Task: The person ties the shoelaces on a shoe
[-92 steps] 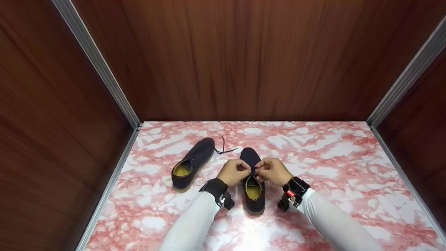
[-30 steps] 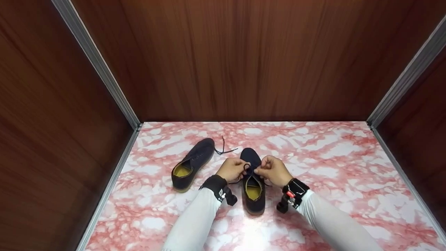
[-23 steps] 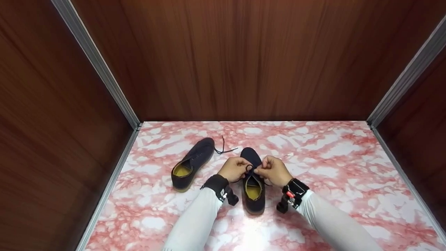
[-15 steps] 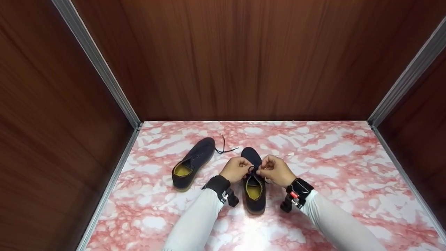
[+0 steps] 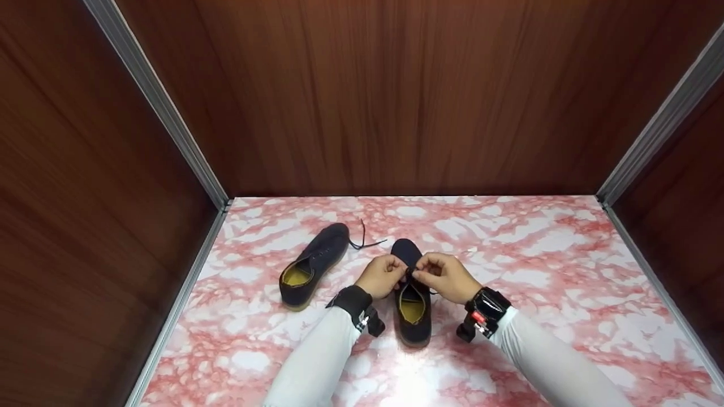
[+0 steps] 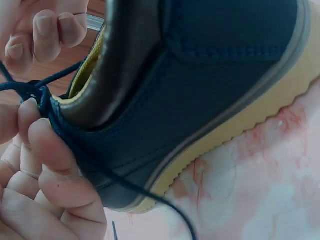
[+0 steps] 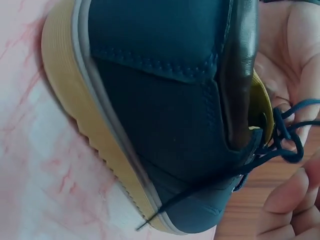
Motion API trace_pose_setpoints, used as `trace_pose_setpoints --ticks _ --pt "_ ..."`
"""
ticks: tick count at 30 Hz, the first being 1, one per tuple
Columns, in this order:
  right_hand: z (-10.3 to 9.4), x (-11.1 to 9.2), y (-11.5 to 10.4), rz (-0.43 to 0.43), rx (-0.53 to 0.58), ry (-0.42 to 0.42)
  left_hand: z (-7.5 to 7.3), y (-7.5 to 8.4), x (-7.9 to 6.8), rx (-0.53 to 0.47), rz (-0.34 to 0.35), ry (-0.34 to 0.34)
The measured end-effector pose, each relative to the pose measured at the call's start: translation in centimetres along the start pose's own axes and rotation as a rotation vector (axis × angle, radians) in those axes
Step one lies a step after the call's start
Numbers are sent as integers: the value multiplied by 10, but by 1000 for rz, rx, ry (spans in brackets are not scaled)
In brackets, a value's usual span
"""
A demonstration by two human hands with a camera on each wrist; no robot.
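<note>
In the head view, my left hand (image 5: 380, 276) and right hand (image 5: 447, 276) meet over the tongue of a dark navy shoe (image 5: 412, 333) with a yellow insole, its toe pointing away. Both hands pinch its shoelace between thumb and forefinger. A knot of the dark blue shoelace (image 6: 44, 100) shows in the left wrist view, right at the left fingertips (image 6: 42, 130). From there one loose end trails down the shoe's side. In the right wrist view, a small shoelace loop (image 7: 295, 152) stands out beside the right fingertips (image 7: 287, 192), and another end hangs across the sole.
A second navy shoe (image 5: 317, 260) lies to the left, angled, its loose shoelace (image 5: 363, 240) spread beyond the toe. The red-and-white marbled table top (image 5: 537, 271) is bounded by brown wood-grain panels (image 5: 362, 102) with grey metal corner strips (image 5: 169, 113).
About a second ago a shoelace loop stood up by the left fingers; now it is mostly hidden between the fingertips. The left hand has shifted slightly right, closing in on the right hand. Both shoes stay put.
</note>
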State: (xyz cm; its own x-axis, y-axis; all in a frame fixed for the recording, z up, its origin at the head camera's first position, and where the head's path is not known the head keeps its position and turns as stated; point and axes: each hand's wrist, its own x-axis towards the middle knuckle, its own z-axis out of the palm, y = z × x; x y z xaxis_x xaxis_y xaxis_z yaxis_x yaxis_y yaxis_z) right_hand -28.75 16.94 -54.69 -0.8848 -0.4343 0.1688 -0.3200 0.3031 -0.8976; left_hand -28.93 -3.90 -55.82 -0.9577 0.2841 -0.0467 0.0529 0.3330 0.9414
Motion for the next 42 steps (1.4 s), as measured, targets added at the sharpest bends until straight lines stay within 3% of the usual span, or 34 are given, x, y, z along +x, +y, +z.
trace_pose_setpoints --ticks 5,12,23,29,34,40,42 --pt "-6 -2 2 77 45 28 -3 -2 -3 0 -15 3" --pt "-15 -4 9 112 74 28 -10 -8 -6 43 -17 -8" --pt "-19 -9 20 194 178 68 -25 -14 -12 238 16 21" --pt "-16 -13 27 255 200 151 -29 -16 -16 300 39 31" --pt "-15 -13 28 243 130 162 -25 -17 -15 221 12 70" --pt "-17 -8 21 161 -17 111 -19 -13 -9 -40 25 114" --pt "-17 -5 18 130 -81 98 -17 -10 -7 -73 48 108"
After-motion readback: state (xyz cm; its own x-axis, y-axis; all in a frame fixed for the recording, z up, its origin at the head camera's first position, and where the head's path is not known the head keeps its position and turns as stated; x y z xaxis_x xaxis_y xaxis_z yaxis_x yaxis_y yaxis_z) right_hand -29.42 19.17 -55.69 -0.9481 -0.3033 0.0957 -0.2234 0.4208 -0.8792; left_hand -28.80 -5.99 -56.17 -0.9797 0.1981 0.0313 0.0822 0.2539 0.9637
